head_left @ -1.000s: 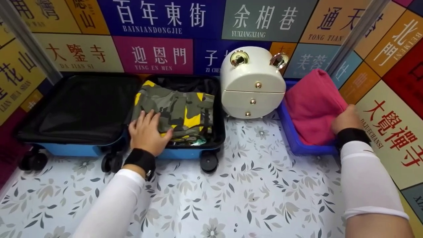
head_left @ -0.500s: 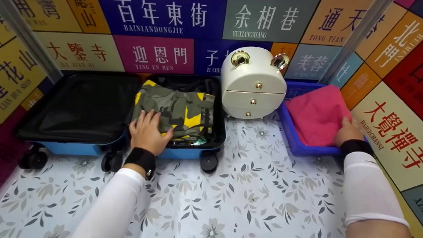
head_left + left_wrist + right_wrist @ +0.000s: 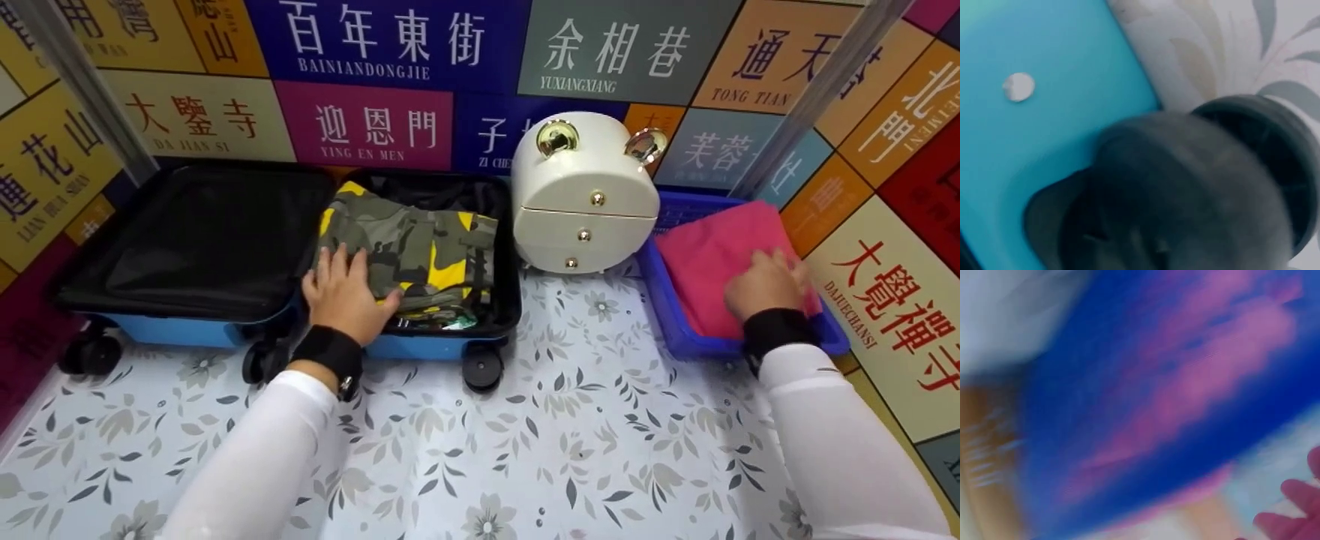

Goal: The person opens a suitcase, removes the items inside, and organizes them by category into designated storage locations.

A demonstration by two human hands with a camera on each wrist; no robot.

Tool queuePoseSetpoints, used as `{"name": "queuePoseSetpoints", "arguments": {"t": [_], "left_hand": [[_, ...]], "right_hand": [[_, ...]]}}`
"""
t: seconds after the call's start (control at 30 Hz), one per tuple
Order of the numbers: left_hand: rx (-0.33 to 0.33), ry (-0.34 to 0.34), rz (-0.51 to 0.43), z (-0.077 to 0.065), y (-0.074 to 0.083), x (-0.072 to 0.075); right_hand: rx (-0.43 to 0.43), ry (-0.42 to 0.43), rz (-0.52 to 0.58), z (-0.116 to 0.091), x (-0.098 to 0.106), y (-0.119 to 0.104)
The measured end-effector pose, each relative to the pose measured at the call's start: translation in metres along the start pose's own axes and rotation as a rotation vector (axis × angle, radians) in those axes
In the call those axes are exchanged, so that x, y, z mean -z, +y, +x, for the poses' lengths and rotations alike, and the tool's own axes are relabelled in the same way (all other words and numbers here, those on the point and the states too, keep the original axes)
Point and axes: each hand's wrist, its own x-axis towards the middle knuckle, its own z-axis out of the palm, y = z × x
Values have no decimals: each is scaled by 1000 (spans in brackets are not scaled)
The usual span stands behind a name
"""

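Note:
My left hand (image 3: 345, 296) rests with spread fingers on the near left corner of a folded camouflage garment (image 3: 409, 236) in grey, black and yellow. The garment lies inside the right half of an opened blue suitcase (image 3: 420, 346). A folded pink cloth (image 3: 697, 262) lies in a blue plastic basket (image 3: 675, 341) at the right. Over the cloth's right part is my right hand (image 3: 765, 286), back upward. In the blurred right wrist view, its separated fingers (image 3: 1297, 496) show at the lower right. The left wrist view holds only a suitcase wheel (image 3: 1185, 191) and the blue shell (image 3: 1044, 124).
A white rounded drawer box (image 3: 585, 195) with gold knobs and two gold-rimmed ears stands between suitcase and basket. The suitcase's black-lined other half (image 3: 202, 240) lies open at the left. Printed wall panels (image 3: 375, 124) enclose the flower-patterned surface (image 3: 525, 442).
My right hand has let go of the pink cloth's right edge and moved left over it. The cloth's raised part has come down into the basket. My left hand stays on the garment.

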Motion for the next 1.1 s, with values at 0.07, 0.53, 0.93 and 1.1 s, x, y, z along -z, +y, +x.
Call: {"name": "queuePoseSetpoints", "arguments": {"t": [0.07,0.53,0.93,1.1], "left_hand": [[41,4,-19,3,0,6],[209,-78,-91,18,-18,34],[245,-163,-38,24,-12,41],[253,-180,-23,26,-12,44]], "right_hand": [[73,62,63,-8,-2,-31],[357,-162,492,-71,-53,-194],[324,-426,671,-84,-110,-281],[206,-469,613,-80,-125,-296]]}}
